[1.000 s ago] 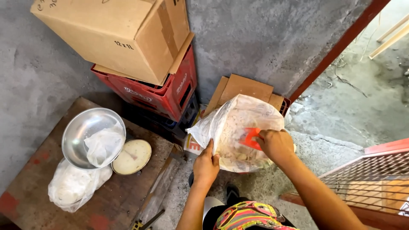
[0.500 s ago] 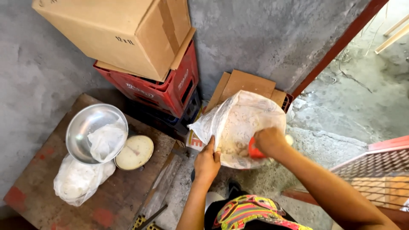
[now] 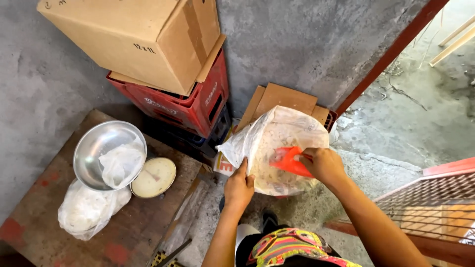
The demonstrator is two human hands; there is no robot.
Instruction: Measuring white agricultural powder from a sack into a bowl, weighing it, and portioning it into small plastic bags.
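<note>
A large white plastic sack [image 3: 277, 136] stands open on the floor, with pale powder or grain inside. My left hand [image 3: 239, 186] grips the sack's near rim and holds it open. My right hand [image 3: 324, 164] reaches into the mouth and holds an orange-red plastic scoop [image 3: 289, 161], whose blade points down-left into the contents. Flat cardboard pieces [image 3: 284, 99] lean behind the sack.
At left a wooden board [image 3: 143, 227] carries a metal scale bowl [image 3: 94, 148] with a clear plastic bag in it, the scale's round dial [image 3: 154, 177] and a filled white bag [image 3: 86, 212]. Red crates [image 3: 198, 106] bear a cardboard box [image 3: 143, 39]. A metal mesh rack [image 3: 425, 198] stands at right.
My right hand dipped the scoop deep into the sack, then raised it again so the orange blade shows. The left hand has kept its grip on the rim.
</note>
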